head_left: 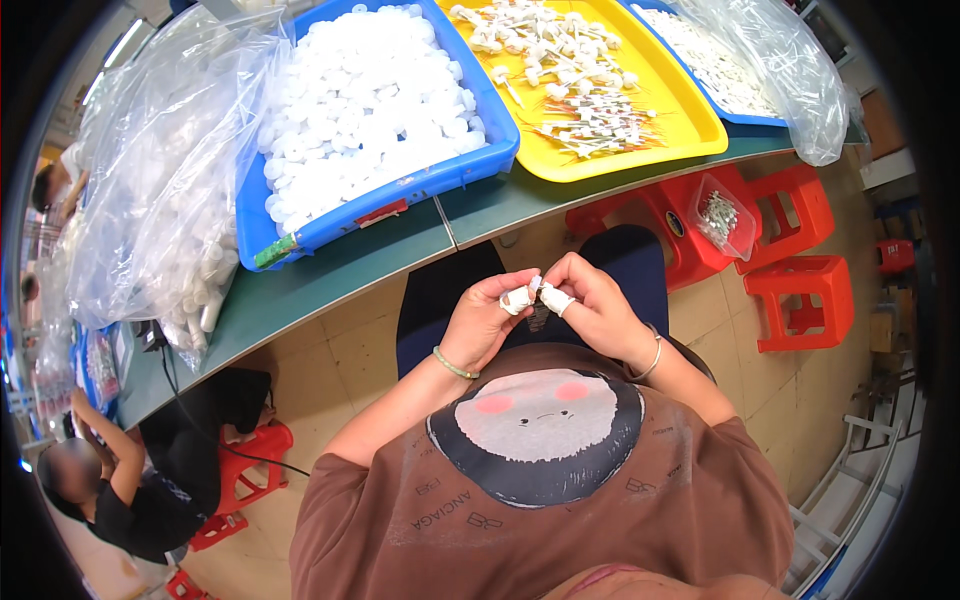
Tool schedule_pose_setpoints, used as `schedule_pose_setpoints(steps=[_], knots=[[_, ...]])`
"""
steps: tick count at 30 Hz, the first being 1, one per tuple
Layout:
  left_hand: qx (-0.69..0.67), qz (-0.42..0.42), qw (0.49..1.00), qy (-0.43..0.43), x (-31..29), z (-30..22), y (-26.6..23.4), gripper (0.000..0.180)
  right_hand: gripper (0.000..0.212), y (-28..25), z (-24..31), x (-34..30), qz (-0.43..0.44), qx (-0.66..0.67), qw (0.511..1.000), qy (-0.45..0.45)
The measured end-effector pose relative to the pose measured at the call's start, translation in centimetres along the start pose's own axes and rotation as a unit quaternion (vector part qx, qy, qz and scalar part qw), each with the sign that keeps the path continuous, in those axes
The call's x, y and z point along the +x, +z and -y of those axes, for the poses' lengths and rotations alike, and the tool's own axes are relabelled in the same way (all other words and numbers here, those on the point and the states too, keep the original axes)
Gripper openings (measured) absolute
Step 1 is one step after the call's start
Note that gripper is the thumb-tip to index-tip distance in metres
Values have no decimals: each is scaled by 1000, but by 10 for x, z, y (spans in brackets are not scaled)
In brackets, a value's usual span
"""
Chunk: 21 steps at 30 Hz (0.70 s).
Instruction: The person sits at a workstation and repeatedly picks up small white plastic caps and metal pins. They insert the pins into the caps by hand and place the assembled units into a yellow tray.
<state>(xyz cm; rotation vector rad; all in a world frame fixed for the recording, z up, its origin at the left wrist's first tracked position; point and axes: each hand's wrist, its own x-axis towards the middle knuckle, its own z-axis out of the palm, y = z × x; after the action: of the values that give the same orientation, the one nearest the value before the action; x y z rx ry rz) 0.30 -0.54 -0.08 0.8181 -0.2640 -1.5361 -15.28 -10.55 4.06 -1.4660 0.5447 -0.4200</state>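
My left hand (478,322) and my right hand (597,302) meet above my lap, just short of the table edge. Both are closed in a pinch, with white tape wrapped round the thumbs. Between the fingertips is a small white plastic piece (536,283); the fingers cover most of it, so its exact kind does not show. A yellow tray (690,139) lies beyond my hands, with small white parts (590,125) on thin reddish stems spread in it. Left of it, a blue tray (385,188) is heaped with white round plastic caps (360,100).
A clear bag (170,170) of white tubular parts sags over the table (300,305) at left. Another blue tray (715,65) stands far right, beside a clear bag (800,90). Red stools (800,300) and a small clear box (722,218) are at right. A person (150,490) sits at left.
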Motion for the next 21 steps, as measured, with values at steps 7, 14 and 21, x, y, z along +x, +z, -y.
schedule_pose_setpoints(steps=[7, 14, 21], knots=[[13, 2, 1000, 19, -3, 1, 2, 26, 14, 2, 5, 4, -6, -218, 966, -142], [21, -9, 1000, -15, 1, 5, 4, 22, 20, 2, 7, -1, -16, -385, 888, -250], [-32, 28, 999, 27, -5, -4, 5, 19, 14, -144, 131, 41, -350, -449, 771, -287]])
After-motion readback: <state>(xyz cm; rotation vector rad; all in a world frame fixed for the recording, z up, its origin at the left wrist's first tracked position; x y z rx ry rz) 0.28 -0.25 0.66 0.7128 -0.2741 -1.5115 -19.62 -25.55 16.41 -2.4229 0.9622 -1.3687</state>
